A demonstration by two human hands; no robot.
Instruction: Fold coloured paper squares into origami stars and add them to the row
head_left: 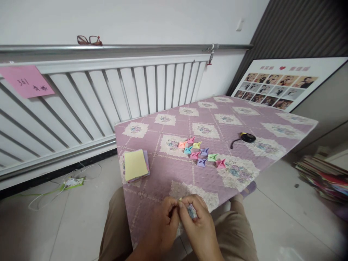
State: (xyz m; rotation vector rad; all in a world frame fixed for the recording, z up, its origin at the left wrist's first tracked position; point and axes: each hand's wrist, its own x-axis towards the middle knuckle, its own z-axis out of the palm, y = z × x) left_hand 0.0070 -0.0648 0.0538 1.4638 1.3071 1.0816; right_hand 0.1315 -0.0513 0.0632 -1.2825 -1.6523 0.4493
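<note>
Here, left fingers [170,201] and right fingers [191,200] pinch a yellow piece [180,199]; folded papers [204,152] and a tape measure [248,137] lie beyond.

Yellowish scrap [180,199] mostly hidden, apparently paper, pink note [28,82] cropped left

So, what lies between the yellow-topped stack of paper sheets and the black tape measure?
In the head view, small folded paper pieces in several colours lie between them, on the purple floral tablecloth.
</note>
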